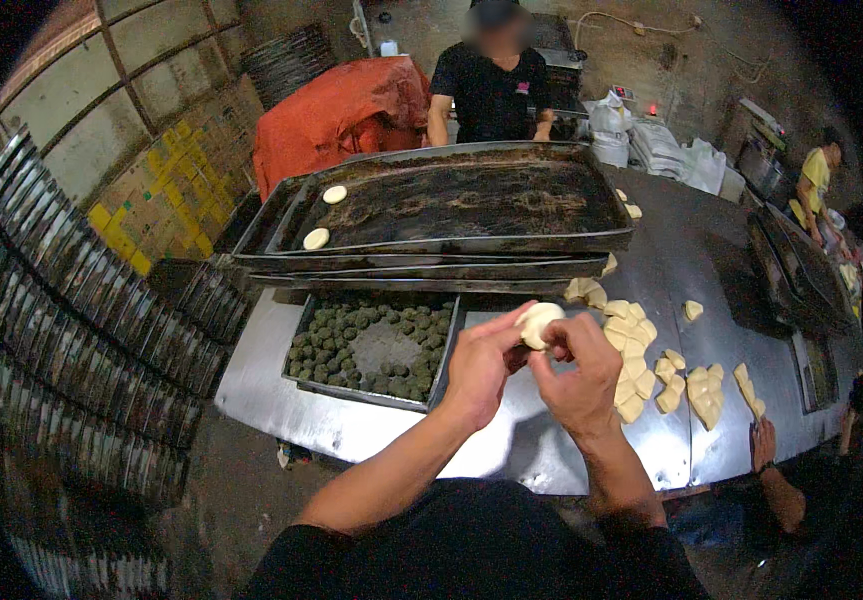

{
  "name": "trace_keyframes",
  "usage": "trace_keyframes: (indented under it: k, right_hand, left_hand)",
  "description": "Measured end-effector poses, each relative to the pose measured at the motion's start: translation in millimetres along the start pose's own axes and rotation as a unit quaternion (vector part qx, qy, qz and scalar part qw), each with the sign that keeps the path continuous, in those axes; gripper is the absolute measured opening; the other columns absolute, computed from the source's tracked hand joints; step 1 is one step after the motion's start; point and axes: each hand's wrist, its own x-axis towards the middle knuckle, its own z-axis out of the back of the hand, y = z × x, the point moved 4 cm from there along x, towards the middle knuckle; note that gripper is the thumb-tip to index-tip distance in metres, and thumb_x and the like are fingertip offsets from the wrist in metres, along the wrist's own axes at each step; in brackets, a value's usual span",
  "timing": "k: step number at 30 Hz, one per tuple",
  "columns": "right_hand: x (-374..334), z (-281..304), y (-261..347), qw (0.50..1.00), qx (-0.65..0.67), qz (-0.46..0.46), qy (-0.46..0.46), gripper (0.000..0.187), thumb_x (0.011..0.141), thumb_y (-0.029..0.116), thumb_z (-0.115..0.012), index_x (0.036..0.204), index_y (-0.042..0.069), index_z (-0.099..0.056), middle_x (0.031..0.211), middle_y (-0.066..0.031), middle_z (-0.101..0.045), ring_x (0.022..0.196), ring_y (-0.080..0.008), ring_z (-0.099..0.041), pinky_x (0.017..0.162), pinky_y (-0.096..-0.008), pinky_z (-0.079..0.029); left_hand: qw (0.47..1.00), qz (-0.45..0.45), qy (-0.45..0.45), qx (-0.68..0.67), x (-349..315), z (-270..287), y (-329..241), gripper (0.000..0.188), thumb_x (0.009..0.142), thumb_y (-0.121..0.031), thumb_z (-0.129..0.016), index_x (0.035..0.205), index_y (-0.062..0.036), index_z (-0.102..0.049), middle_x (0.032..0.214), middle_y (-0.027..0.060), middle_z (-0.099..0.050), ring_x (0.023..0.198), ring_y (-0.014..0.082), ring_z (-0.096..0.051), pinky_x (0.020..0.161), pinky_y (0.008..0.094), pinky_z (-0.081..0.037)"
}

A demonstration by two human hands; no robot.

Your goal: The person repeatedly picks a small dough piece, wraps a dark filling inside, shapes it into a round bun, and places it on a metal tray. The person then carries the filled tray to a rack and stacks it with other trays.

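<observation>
A round, pale ball of dough (541, 325) is held up between my two hands, above the metal table. My left hand (484, 368) curls its fingers around the ball's left side. With thumb and fingertips, my right hand (581, 372) pinches the dough from the right. Whether anything is inside the ball cannot be seen. Just left of my hands stands a square metal tray (438, 390) with dark green balls of filling (331, 335) around a bare middle. Beside my right hand lies a pile of cut dough pieces (631, 345).
Stacked dark baking trays (431, 243) stand beyond my hands, with two pale dough rounds (316, 239) on the top one. A person in black (491, 90) stands behind them. Tall stacks of trays (71, 340) rise at left. Another person's hand (762, 444) rests at the table's right edge.
</observation>
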Motion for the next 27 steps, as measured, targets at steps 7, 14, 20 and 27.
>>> trace_keyframes:
  k: [7, 14, 20, 27]
  right_hand:
    - [1.1, -5.0, 17.7, 0.995, 0.008, 0.072, -0.065, 0.026, 0.069, -0.006, -0.073, 0.092, 0.004, -0.065, 0.081, -0.0101, -0.060, 0.067, -0.0235, -0.061, 0.059, -0.0328, -0.049]
    - [3.5, -3.2, 30.7, 0.992, -0.035, 0.099, -0.071, 0.026, 0.067, -0.003, -0.079, 0.088, 0.004, -0.066, 0.079, -0.0091, -0.061, 0.070, -0.0249, -0.061, 0.064, -0.0357, -0.050]
    - [-13.2, -5.2, 11.0, 0.991, -0.075, 0.039, -0.101, 0.024, 0.068, -0.006, -0.074, 0.087, 0.005, -0.065, 0.080, -0.0088, -0.061, 0.071, -0.0278, -0.058, 0.061, -0.0369, -0.046]
    - [-81.3, 10.2, -21.6, 0.997, 0.022, -0.074, 0.020, 0.022, 0.074, -0.004, -0.069, 0.093, 0.005, -0.071, 0.103, -0.0133, -0.068, 0.084, -0.0278, -0.065, 0.073, -0.0353, -0.053]
  left_hand:
    - [0.984, -0.090, -0.076, 0.135, 1.0, 20.1, -14.8, 0.030, 0.101, -0.025, -0.064, 0.111, 0.0024, -0.071, 0.094, 0.0058, -0.072, 0.078, 0.0093, -0.064, 0.070, 0.0261, -0.053]
    - [0.960, -0.104, 0.035, 0.258, -0.2, 12.2, -29.0, 0.039, 0.106, -0.031, -0.054, 0.116, 0.0038, -0.070, 0.099, 0.0057, -0.073, 0.087, 0.0103, -0.066, 0.080, 0.0259, -0.052]
    - [0.943, 0.046, 0.089, 0.317, -0.3, 8.5, 0.3, 0.039, 0.109, -0.033, -0.048, 0.118, 0.0001, -0.068, 0.098, 0.0016, -0.069, 0.085, 0.0078, -0.057, 0.080, 0.0248, -0.047]
    - [0.905, 0.046, 0.102, 0.411, -1.9, 38.4, 66.7, 0.022, 0.103, -0.012, -0.054, 0.118, 0.0021, -0.062, 0.094, 0.0085, -0.070, 0.080, 0.0106, -0.061, 0.072, 0.0280, -0.052]
